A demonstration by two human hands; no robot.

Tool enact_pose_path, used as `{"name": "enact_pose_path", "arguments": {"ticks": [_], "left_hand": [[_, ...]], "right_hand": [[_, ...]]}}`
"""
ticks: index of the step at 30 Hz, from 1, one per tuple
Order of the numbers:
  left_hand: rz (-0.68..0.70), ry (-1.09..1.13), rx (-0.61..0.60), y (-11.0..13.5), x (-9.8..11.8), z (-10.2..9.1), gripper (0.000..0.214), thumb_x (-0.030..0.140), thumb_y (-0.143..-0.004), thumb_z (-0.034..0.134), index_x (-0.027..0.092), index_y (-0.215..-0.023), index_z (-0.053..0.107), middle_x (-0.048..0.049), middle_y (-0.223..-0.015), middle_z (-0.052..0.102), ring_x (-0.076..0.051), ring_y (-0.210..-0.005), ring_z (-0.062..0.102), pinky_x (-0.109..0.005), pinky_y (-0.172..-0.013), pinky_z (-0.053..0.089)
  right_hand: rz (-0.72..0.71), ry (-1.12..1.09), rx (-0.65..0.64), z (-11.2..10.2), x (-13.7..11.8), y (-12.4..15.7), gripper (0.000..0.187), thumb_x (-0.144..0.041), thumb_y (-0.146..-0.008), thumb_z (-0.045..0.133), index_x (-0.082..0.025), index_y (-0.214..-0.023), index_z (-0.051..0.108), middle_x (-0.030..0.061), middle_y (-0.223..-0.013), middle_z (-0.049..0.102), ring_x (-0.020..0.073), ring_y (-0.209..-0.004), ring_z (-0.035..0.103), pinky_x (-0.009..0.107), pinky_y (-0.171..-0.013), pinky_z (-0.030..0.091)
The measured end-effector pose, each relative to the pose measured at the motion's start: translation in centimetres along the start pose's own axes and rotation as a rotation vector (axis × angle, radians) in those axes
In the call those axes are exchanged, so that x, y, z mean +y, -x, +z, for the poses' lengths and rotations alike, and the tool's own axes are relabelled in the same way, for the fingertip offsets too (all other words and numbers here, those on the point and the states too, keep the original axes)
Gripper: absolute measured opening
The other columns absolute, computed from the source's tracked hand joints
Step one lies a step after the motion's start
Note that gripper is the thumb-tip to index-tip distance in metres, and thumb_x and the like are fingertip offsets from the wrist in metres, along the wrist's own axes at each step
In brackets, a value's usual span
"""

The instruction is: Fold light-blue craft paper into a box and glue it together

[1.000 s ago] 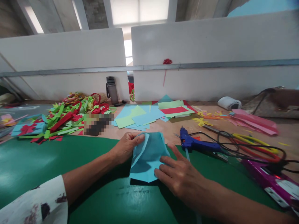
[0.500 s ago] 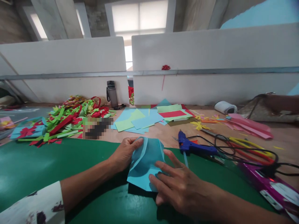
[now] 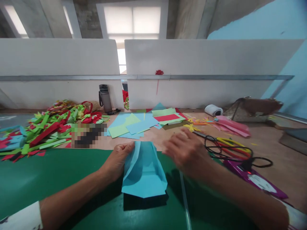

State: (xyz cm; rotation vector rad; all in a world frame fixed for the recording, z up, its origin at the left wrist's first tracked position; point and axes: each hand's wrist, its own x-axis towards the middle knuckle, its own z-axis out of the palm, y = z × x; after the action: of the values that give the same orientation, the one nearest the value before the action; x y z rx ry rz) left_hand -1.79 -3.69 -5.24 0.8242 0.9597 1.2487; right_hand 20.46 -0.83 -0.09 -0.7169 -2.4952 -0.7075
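Fingers [image 3: 119, 147] bent, left hand [image 3: 117, 161] pinches blue paper [image 3: 148, 180].

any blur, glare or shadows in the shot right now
Head view: the right hand looks motion-blurred, the window glows bright, the green mat shows a faint sheen, and a dark shadow falls below the blue paper.

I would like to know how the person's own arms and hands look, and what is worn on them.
Neither the left hand nor the blurred right hand shows a glove. On the left is a white fabric sleeve with dark markings; on the right, only part of a whitish fabric sleeve shows. No watch is visible.
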Motion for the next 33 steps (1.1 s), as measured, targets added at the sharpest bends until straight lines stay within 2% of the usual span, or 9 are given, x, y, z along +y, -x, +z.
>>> {"name": "enact_pose_path", "arguments": {"ticks": [2,5,9,15,20,22,25,29,33], "left_hand": [[0.0,0.028,-0.003,0.0,0.1,0.0,0.031,0.041,-0.069,0.07,0.011,-0.071,0.065,-0.0049,-0.06,0.066,-0.016,-0.053,0.061,-0.027,-0.058,0.051],[0.001,0.063,0.008,-0.1,0.3,0.1,0.03,0.039,-0.069,0.07,0.011,-0.076,0.065,-0.0064,-0.064,0.068,-0.019,-0.056,0.063,-0.031,-0.061,0.053],[-0.008,0.095,0.018,-0.3,0.4,0.1,0.028,0.037,-0.073,0.068,0.01,-0.079,0.065,-0.0093,-0.068,0.07,-0.021,-0.06,0.065,-0.034,-0.065,0.053],[-0.018,0.114,0.026,-0.5,0.4,-0.2,0.027,0.036,-0.075,0.066,0.009,-0.077,0.064,-0.0116,-0.072,0.07,-0.022,-0.066,0.066,-0.034,-0.07,0.052],[-0.051,0.165,0.023,-0.6,0.2,-0.4,0.026,0.034,-0.075,0.066,0.009,-0.076,0.063,-0.0117,-0.069,0.069,-0.023,-0.064,0.066,-0.038,-0.072,0.052],[-0.058,0.183,0.028,-0.6,0.2,-0.4,0.025,0.033,-0.075,0.066,0.008,-0.078,0.064,-0.0126,-0.07,0.07,-0.024,-0.066,0.066,-0.04,-0.072,0.052],[-0.058,0.192,0.017,-0.7,0.3,-0.5,0.026,0.032,-0.076,0.065,0.008,-0.084,0.064,-0.0152,-0.077,0.07,-0.027,-0.071,0.067,-0.042,-0.073,0.052],[-0.07,0.221,0.018,-0.8,0.3,-0.6,0.024,0.029,-0.076,0.065,0.008,-0.086,0.065,-0.0152,-0.079,0.071,-0.028,-0.072,0.067,-0.043,-0.075,0.052],[-0.091,0.219,0.051,-0.7,0.3,-0.5,0.023,0.029,-0.078,0.062,0.007,-0.084,0.064,-0.0162,-0.079,0.071,-0.028,-0.072,0.067,-0.043,-0.076,0.051]], "right_hand": [[0.248,0.184,-0.335,-0.3,2.5,-0.2,0.015,-0.026,-0.081,0.055,-0.015,-0.084,0.065,0.0115,-0.082,0.067,0.027,-0.081,0.06,0.044,-0.079,0.037],[0.455,0.176,-0.739,0.2,5.7,0.2,0.026,-0.028,-0.077,0.055,-0.016,-0.1,0.063,0.0161,-0.095,0.066,0.0331,-0.092,0.058,0.043,-0.075,0.038],[0.429,0.082,-0.833,1.9,7.3,0.9,0.04,-0.022,-0.073,0.056,-0.019,-0.113,0.058,0.0151,-0.101,0.066,0.0328,-0.093,0.06,0.037,-0.068,0.041],[0.383,-0.034,-0.782,3.5,7.0,1.3,0.044,-0.016,-0.076,0.048,-0.016,-0.12,0.052,0.0137,-0.103,0.066,0.0272,-0.095,0.06,0.033,-0.074,0.042],[0.419,-0.288,-0.49,3.6,7.7,1.0,0.037,-0.03,-0.083,0.042,-0.02,-0.117,0.054,0.0105,-0.112,0.063,0.0248,-0.094,0.06,0.033,-0.076,0.045],[0.484,-0.396,-0.383,3.4,8.1,0.9,0.034,-0.034,-0.084,0.04,-0.023,-0.112,0.057,0.0076,-0.106,0.065,0.0233,-0.088,0.061,0.033,-0.072,0.046],[0.55,-0.481,-0.302,3.0,8.4,0.7,0.031,-0.041,-0.081,0.045,-0.021,-0.097,0.062,0.0039,-0.078,0.067,0.0213,-0.067,0.061,0.03,-0.058,0.045],[0.671,-0.719,-0.211,1.9,6.4,0.5,0.038,-0.044,-0.084,0.038,-0.015,-0.089,0.061,-0.0008,-0.051,0.052,0.0153,-0.045,0.049,0.026,-0.043,0.034],[0.694,-0.816,-0.193,-0.1,2.8,0.6,0.029,-0.044,-0.077,0.051,-0.019,-0.089,0.062,0.0014,-0.066,0.063,0.0197,-0.06,0.058,0.028,-0.052,0.042]]}}
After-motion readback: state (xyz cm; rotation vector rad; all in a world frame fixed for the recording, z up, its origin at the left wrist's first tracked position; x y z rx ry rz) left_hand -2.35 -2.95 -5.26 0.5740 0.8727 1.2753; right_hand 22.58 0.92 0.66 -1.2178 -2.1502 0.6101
